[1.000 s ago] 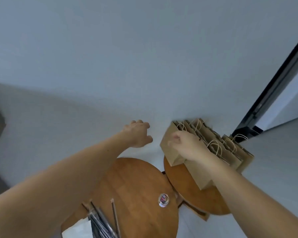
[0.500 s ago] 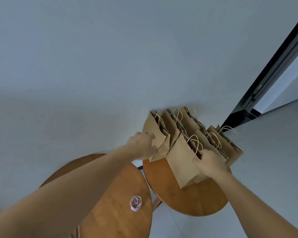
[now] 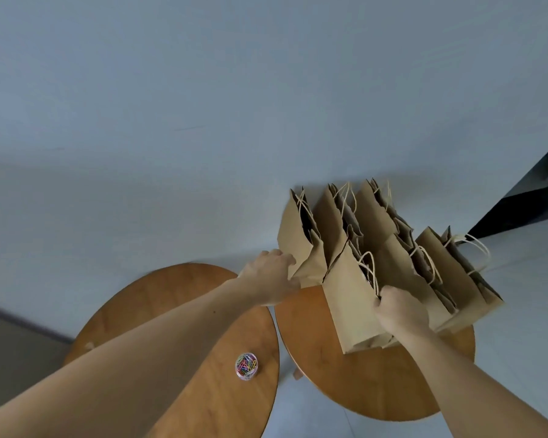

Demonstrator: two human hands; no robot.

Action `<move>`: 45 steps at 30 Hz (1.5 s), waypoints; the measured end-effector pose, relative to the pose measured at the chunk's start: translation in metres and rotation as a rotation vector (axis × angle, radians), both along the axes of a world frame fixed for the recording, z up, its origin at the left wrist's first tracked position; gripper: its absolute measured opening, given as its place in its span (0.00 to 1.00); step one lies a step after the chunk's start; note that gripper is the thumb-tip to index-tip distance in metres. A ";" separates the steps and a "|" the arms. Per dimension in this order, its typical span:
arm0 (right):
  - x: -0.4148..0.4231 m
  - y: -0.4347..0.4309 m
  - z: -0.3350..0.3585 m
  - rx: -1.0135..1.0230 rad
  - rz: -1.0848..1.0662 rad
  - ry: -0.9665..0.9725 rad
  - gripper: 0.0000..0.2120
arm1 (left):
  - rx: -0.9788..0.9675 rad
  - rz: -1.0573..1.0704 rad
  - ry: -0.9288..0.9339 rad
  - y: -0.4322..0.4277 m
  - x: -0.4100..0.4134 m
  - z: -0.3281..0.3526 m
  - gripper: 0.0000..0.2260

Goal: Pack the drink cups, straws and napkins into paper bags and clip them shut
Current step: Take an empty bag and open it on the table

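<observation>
While you hold the cluster of brown paper bags with twine handles from both sides, mind that they stand loosely packed on the right-hand round wooden desk, centre right of the frame. Your left hand has its fingers curled onto the lower corner of the leftmost bag. Your right hand is a closed fist, gripping the top edge of the front bag near its handle.

If you pull one bag free too quickly, I judge the neighbours could topple or slide off the desk, since they lean on each other. A hard tug might also tear the thin paper rim.

At lower centre, a small clear jar of coloured paper clips sits on the left-hand round wooden desk, just beside your left forearm, so a dropped elbow could knock it. No cups, straws or napkins show. A dark door frame crosses the right edge.
</observation>
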State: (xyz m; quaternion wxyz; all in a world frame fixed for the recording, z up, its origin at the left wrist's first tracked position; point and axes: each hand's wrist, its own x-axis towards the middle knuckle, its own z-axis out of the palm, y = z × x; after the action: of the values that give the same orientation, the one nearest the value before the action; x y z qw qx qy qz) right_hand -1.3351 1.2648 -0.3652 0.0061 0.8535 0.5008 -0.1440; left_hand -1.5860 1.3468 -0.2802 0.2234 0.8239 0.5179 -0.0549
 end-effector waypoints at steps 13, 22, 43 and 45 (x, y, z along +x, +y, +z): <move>-0.081 0.001 0.082 0.015 0.178 -0.019 0.12 | 0.007 0.007 -0.058 -0.018 -0.050 0.024 0.24; -0.238 0.001 0.120 0.088 0.403 0.002 0.13 | 0.025 0.159 -0.084 -0.042 -0.196 0.034 0.24; -0.381 0.050 -0.021 -0.125 0.596 0.425 0.15 | -0.221 0.406 0.051 -0.044 -0.320 -0.055 0.24; -0.374 0.056 -0.022 -0.150 0.625 0.494 0.19 | -0.243 0.416 0.052 -0.044 -0.317 -0.063 0.27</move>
State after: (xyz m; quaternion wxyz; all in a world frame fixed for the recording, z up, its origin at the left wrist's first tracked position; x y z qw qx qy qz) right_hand -1.7087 1.3213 -0.3870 -0.0086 0.5973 0.7105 -0.3720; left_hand -1.9034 1.3032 -0.3428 0.3140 0.6650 0.6716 -0.0907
